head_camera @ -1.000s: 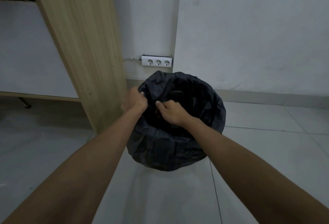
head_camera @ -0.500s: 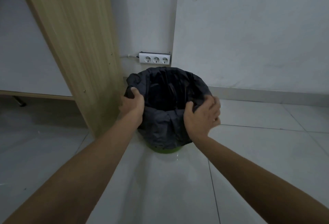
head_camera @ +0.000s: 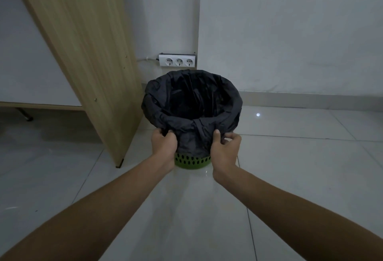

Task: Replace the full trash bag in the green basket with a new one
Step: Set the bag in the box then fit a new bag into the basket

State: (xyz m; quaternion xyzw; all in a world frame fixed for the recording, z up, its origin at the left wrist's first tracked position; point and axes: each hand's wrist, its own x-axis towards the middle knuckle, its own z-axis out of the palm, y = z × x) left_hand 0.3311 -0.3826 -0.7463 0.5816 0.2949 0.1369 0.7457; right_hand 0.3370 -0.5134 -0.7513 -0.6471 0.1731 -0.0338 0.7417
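Mid-frame, one black bag lines one green basket; left hand and right hand each pinch its folded-over edge.

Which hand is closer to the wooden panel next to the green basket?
Left. The left hand grips the black bag on the side toward the wooden panel; the right hand grips the bag on the opposite side, farther from the panel.
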